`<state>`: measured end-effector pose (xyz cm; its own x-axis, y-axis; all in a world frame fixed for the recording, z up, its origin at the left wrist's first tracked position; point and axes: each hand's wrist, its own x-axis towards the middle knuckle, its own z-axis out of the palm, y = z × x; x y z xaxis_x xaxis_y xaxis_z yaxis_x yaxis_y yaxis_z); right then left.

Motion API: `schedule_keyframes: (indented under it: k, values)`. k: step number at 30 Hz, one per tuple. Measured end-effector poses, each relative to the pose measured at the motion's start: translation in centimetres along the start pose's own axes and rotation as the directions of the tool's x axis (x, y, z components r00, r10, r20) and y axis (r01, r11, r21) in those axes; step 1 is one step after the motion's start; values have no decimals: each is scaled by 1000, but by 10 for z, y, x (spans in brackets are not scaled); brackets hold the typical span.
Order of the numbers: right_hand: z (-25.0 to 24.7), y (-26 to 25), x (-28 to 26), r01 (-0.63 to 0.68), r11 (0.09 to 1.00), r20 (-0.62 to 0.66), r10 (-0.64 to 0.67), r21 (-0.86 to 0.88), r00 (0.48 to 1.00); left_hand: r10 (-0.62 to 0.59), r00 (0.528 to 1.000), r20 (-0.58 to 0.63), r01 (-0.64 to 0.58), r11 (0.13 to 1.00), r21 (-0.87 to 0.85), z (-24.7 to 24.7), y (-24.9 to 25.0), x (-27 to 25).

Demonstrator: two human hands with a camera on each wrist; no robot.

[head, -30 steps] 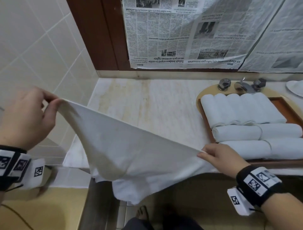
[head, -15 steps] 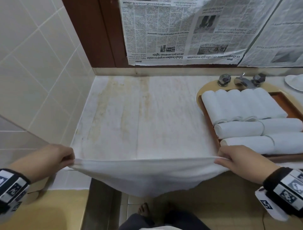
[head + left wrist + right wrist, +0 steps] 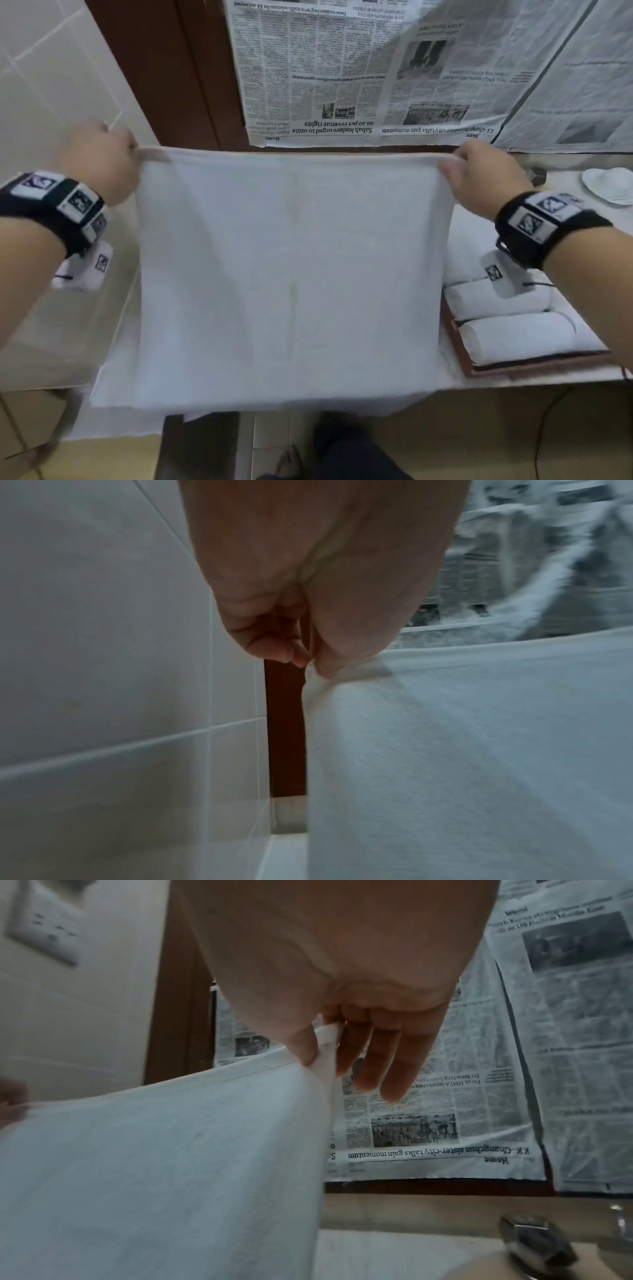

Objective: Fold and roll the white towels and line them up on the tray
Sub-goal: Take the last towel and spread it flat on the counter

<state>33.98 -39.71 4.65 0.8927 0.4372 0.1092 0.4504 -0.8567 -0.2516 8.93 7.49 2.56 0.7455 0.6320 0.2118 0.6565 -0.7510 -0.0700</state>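
A white towel hangs spread out flat in front of me, its top edge stretched level between both hands. My left hand pinches the top left corner. My right hand pinches the top right corner between thumb and forefinger, with the other fingers straight. The towel's lower edge reaches the counter's front. To the right, rolled white towels lie on the brown wooden tray, partly hidden by my right wrist.
The pale counter shows beside the towel, with a tiled wall close on the left. Newspaper sheets cover the back wall. A metal tap and a white dish sit behind the tray.
Both hands have lifted the towel from the counter's front edge up to chest height and away from me, so it now hangs spread and taut between them.
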Motion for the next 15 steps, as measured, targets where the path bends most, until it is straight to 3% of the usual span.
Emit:
schedule_keyframes:
  k: [2, 5, 8, 11, 15]
  values:
    - [7, -6, 37, -65, 993, -70, 72, 97, 995, -95, 995, -15, 94, 993, -66, 24, -4, 39]
    - [34, -9, 87, -113, 980, -68, 126, 166, 990, -231, 973, -2, 228, 962, -148, 65, -2, 83]
    - [73, -6, 128, -174, 971, 36, 171, 163, 985, -311, 949, 55, 316, 932, -180, 90, 17, 91]
    - [120, -2, 159, -229, 962, 172, 202, 152, 964, -436, 887, 152, 460, 864, -206, 116, 37, 97]
    - [172, 0, 187, -278, 952, 278, 235, 127, 931, -506, 830, 235, 551, 811, -198, 161, 53, 109]
